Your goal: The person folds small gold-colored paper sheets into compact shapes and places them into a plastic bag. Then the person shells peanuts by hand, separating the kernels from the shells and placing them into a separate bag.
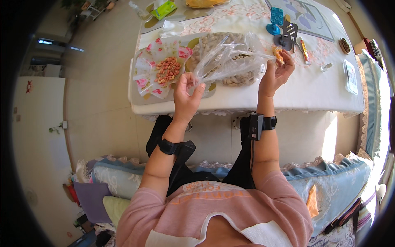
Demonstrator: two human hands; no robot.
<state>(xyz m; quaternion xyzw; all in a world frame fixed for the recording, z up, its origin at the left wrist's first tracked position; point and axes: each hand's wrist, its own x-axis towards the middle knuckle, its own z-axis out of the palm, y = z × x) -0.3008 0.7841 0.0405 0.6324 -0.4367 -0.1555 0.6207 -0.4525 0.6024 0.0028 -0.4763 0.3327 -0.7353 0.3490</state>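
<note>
left hand [186, 95] pinching clear bag [220, 61]; right hand [275, 76] at bag's edge, fingers curled, pinch unclear; shelled peanuts [168, 71] alongside

From my end the peanuts [168, 71] look reddish-orange, on a whitish sheet [144, 67] with big pink flowers. I'm getting beige-grey shells [238, 80] through a clear bag [222, 55]. The counter [306, 96] is dressed in white with a peachy floral print. Also on my feed: a dark grey spatula [290, 30], bright green packet [164, 9], dusty pink shirt [197, 199] with orange print, purple cushion [87, 199], pale blue couch [343, 175] with whitish patterning.
</note>
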